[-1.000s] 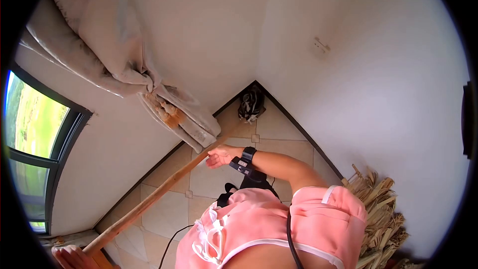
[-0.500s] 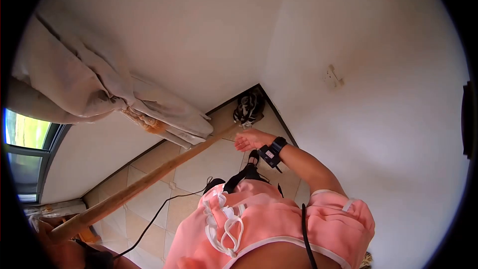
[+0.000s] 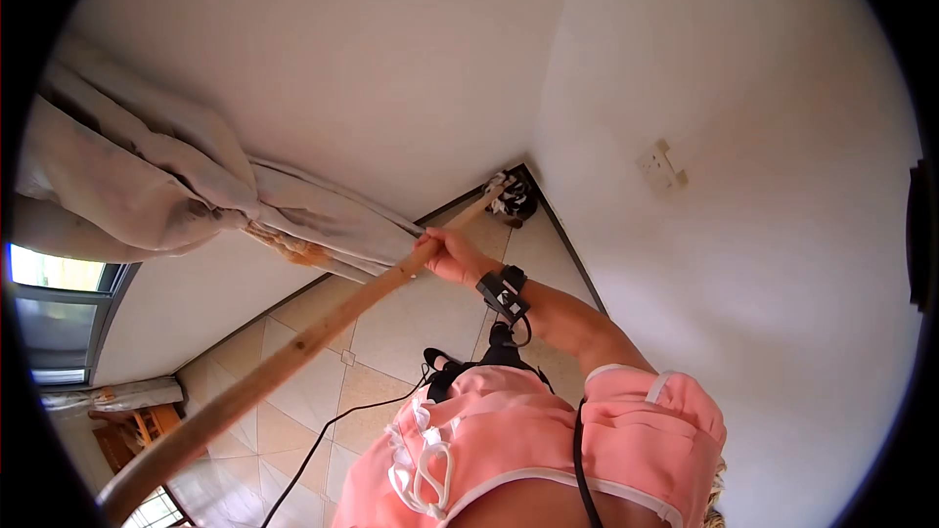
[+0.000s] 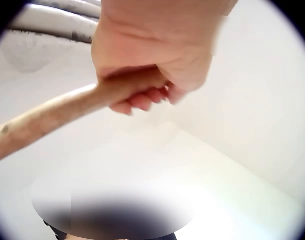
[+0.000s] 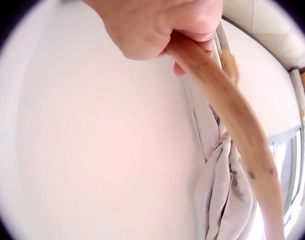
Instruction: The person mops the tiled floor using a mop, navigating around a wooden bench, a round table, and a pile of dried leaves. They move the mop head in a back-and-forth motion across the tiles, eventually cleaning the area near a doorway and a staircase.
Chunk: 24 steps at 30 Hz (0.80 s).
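Observation:
A long wooden-handled mop slants across the head view, its pole [image 3: 293, 352] running from lower left toward the room corner. Its black-and-white cloth head [image 3: 513, 198] lies on the floor in that corner. My right hand [image 3: 452, 256] grips the pole partway down, with a black band and a small box on the wrist. In the right wrist view the fingers of the right hand [image 5: 162, 30] curl round the pole [image 5: 232, 110]. The left hand [image 4: 152, 50] wraps round the pole [image 4: 47, 120] in the left wrist view; it is out of the head view.
A stained pale curtain [image 3: 196, 166], tied with a tan tassel, hangs along the left wall beside the pole. A socket [image 3: 661, 166] is on the right wall. A black cable [image 3: 328, 430] trails over the tiled floor [image 3: 381, 332]. Wooden furniture [image 3: 147, 430] stands at lower left.
The right hand, open beside the pole before, now grips it. The mop head has shifted farther into the corner. The left hand has dropped out of the head view.

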Available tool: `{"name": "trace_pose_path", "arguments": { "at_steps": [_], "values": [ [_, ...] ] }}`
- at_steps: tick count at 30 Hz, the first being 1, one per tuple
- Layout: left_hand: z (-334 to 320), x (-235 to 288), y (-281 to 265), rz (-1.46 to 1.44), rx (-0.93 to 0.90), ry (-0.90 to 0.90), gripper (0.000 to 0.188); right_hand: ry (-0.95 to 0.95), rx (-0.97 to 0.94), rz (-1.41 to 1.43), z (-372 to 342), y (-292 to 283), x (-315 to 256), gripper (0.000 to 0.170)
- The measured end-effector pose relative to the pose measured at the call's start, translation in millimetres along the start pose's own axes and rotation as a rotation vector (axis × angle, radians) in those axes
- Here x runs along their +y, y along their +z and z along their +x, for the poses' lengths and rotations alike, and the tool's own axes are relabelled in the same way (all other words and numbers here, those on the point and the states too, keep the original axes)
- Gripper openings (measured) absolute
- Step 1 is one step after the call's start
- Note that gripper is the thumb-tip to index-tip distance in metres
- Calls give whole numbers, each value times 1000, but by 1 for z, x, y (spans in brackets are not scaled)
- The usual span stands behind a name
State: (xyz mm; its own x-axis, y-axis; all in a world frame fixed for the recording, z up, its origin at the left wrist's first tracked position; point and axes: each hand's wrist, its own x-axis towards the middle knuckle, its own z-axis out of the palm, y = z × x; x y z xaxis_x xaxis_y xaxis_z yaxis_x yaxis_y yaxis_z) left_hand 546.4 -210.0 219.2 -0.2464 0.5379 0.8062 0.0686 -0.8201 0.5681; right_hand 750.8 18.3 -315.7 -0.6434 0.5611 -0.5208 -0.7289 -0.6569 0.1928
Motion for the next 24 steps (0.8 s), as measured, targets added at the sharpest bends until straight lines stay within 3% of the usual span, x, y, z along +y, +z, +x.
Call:
{"name": "trace_pose_path", "arguments": {
  "at_steps": [1, 2, 5, 6, 7, 8, 11, 13, 15, 16, 19, 20, 23, 24],
  "values": [
    [-1, 2, -11, 164, 170, 70, 30, -45, -39, 48, -3, 6, 1, 4],
    [-6, -5, 0, 126, 387, 8, 29, -90, -77, 95, -5, 10, 3, 4],
    [-32, 10, -40, -246, 252, -316, 29, -132, -90, 153, -9, 9, 10, 6],
    [-39, 1, -44, -145, 117, -275, 33, -137, -71, 113, -5, 0, 11, 6],
    [-46, -14, -51, -341, -45, -257, 35, -140, -51, 75, -1, -8, 11, 7],
    [-54, -33, -42, -485, -167, -246, 37, -121, 139, 55, 1, -12, 10, 8],
    [-66, -71, -24, -788, -600, -252, 43, 22, 366, -23, 30, -49, -6, 11],
    [-68, -80, -16, -779, -586, -239, 38, -18, 345, -33, 38, -58, -13, 10],
    [-77, -54, -24, -401, -5, -344, 31, -103, 217, 17, 59, -73, -17, 9],
    [-77, -50, -7, -115, 294, -293, 29, -111, 145, 119, 75, -80, -22, 9],
    [-80, -47, 3, -266, 303, -322, 35, -245, 59, 60, 68, -69, -11, 11],
    [-82, -54, 7, -324, 196, -320, 40, -138, 10, 255, 70, -73, -13, 12],
    [-83, -80, 28, -698, -101, -259, 44, -58, -164, 514, 69, -83, -30, 14],
    [-81, -91, 38, -775, -184, -134, 45, -119, -79, 456, 62, -76, -32, 20]
  ]
}}
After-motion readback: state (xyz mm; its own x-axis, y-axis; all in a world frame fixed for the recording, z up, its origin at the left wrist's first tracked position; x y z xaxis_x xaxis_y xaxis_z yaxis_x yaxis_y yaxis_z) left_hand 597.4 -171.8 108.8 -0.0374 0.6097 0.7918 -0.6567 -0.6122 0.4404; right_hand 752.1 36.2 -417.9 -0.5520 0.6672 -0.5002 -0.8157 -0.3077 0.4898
